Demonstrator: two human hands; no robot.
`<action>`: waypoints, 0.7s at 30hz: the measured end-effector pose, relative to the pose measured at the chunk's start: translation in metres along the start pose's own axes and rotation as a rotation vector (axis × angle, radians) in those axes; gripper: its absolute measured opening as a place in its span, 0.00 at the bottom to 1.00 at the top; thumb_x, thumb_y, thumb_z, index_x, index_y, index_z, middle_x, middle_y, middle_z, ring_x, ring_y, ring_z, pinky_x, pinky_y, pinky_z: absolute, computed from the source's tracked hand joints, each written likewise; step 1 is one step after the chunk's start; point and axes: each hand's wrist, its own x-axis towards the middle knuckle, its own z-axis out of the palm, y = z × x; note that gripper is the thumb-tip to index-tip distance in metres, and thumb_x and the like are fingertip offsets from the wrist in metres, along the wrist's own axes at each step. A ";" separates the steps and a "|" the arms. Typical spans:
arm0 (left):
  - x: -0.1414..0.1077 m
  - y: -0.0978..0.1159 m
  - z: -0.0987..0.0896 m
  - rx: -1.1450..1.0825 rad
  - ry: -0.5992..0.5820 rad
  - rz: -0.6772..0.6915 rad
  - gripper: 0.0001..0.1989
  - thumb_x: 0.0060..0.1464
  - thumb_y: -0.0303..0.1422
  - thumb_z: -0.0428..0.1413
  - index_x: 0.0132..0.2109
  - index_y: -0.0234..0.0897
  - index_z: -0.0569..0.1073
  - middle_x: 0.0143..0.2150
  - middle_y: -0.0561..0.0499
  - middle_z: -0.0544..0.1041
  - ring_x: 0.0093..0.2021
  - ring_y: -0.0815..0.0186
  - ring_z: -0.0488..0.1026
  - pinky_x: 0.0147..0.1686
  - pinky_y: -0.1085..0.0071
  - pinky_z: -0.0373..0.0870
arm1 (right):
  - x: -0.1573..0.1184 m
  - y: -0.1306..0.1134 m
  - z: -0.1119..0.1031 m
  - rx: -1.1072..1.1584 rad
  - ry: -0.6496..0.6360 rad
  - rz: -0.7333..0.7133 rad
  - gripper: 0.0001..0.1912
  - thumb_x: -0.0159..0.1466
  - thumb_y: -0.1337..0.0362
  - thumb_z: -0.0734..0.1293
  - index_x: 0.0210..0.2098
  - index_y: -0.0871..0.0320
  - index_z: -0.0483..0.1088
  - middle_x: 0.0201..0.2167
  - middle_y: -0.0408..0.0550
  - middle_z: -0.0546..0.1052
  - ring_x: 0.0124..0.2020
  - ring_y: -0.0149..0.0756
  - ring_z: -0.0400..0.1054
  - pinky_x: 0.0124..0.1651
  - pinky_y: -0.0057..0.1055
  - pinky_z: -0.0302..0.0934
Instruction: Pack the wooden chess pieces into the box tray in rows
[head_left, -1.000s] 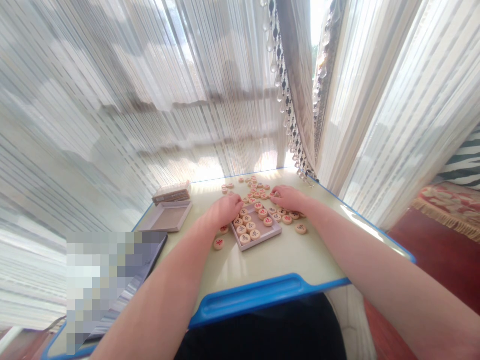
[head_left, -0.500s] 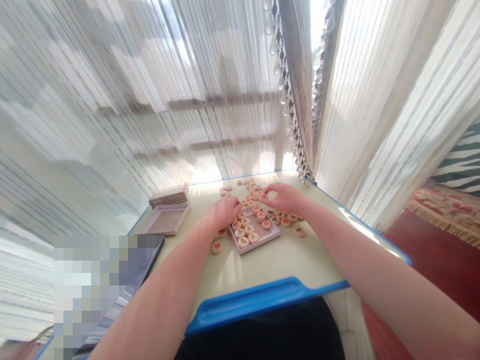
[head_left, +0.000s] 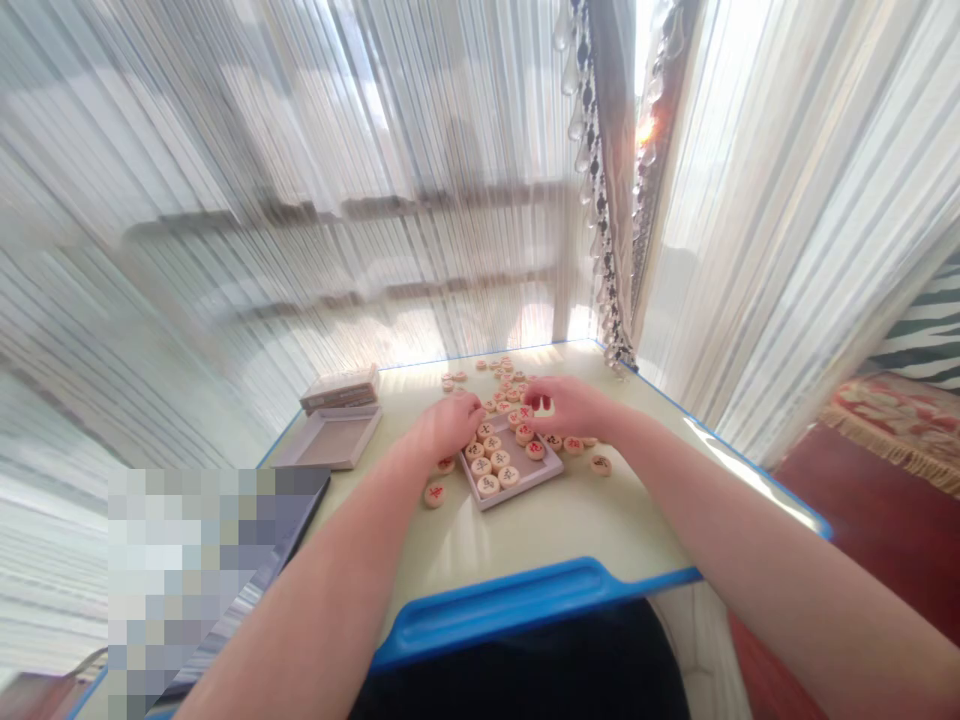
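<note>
A shallow pale box [head_left: 517, 492] stands on the table with several round Chinese chess pieces in it. Black-marked pieces [head_left: 500, 460] fill its left side, and red-marked ones, such as this piece [head_left: 535, 451], lie along its right. My right hand [head_left: 570, 404] pinches a red-marked chess piece [head_left: 526, 412] above the box's far right part. At the box's far left corner, my left hand [head_left: 454, 420] is closed with its fingers bent together; whatever it grips is hidden.
Loose pieces [head_left: 506, 378] are scattered beyond the box; others, like this black-marked piece [head_left: 600, 465], lie beside it. An empty box lid [head_left: 367, 440] and a folded board [head_left: 341, 386] rest at the far left. A blue rim [head_left: 502, 600] edges the table [head_left: 600, 530] near me.
My right hand has moved from the loose pieces beyond the box back toward me, bringing a red-marked chess piece over the box. My left hand has stayed almost where it was.
</note>
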 end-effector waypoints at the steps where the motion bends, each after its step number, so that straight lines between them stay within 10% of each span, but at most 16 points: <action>1: 0.000 -0.001 0.001 -0.002 0.001 0.002 0.15 0.55 0.39 0.42 0.41 0.39 0.69 0.42 0.49 0.73 0.42 0.64 0.70 0.44 0.70 0.65 | 0.000 0.000 0.000 -0.002 0.000 -0.007 0.11 0.51 0.58 0.65 0.32 0.58 0.68 0.30 0.44 0.72 0.29 0.30 0.63 0.32 0.26 0.55; 21: 0.001 0.002 -0.002 0.009 -0.021 -0.008 0.15 0.54 0.38 0.42 0.41 0.38 0.70 0.42 0.48 0.73 0.42 0.63 0.70 0.43 0.69 0.65 | -0.003 -0.002 -0.013 0.051 -0.219 0.137 0.16 0.48 0.50 0.65 0.27 0.57 0.66 0.20 0.39 0.63 0.22 0.27 0.56 0.23 0.25 0.46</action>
